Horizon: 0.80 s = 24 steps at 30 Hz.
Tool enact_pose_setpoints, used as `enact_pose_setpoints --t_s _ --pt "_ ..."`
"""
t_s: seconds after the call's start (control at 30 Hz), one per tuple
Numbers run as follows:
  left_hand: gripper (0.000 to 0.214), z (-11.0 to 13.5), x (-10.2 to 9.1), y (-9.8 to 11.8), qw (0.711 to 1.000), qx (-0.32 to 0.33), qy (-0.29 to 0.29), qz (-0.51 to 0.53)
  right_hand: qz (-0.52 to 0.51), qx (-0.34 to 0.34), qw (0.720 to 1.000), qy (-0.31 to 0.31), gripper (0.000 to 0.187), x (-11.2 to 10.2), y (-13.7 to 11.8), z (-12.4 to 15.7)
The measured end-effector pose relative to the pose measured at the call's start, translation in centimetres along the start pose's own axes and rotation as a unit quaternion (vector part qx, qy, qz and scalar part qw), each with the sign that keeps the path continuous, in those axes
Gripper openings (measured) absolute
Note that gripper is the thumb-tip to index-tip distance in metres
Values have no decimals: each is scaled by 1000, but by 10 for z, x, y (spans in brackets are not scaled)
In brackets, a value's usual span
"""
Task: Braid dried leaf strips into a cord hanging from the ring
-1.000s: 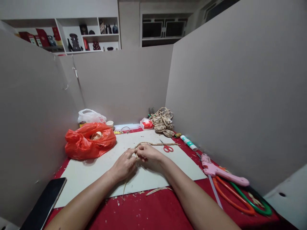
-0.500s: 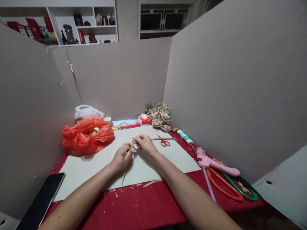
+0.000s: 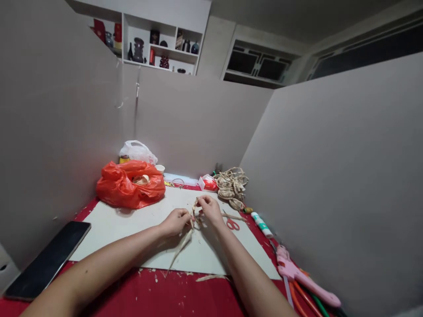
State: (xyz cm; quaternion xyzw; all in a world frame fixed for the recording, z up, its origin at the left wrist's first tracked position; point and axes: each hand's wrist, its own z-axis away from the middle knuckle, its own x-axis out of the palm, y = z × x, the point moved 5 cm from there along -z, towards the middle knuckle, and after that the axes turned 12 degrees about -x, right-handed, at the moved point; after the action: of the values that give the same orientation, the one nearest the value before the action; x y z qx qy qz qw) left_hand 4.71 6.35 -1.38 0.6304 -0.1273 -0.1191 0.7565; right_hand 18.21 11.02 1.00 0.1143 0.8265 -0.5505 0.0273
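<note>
Your left hand [image 3: 176,221] and right hand [image 3: 209,208] both pinch one bundle of dry, flat straw strips [image 3: 184,242]. One pair of red scissors [image 3: 233,224] lies near on the white board [image 3: 132,229].

R hand [image 3: 209,208] lifted straw braid [image 3: 195,212] off board, seemingly.
</note>
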Motion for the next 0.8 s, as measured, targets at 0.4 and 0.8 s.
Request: enact_pose_setpoints --t_s 0.4,0.8 --pt "10 -109 -14 0 958 -140 76 238 6 83 993 -89 14 51 67 -108" --pt "10 -144 -36 -11 923 -182 90 327 90 128 983 -100 10 78 114 -146"
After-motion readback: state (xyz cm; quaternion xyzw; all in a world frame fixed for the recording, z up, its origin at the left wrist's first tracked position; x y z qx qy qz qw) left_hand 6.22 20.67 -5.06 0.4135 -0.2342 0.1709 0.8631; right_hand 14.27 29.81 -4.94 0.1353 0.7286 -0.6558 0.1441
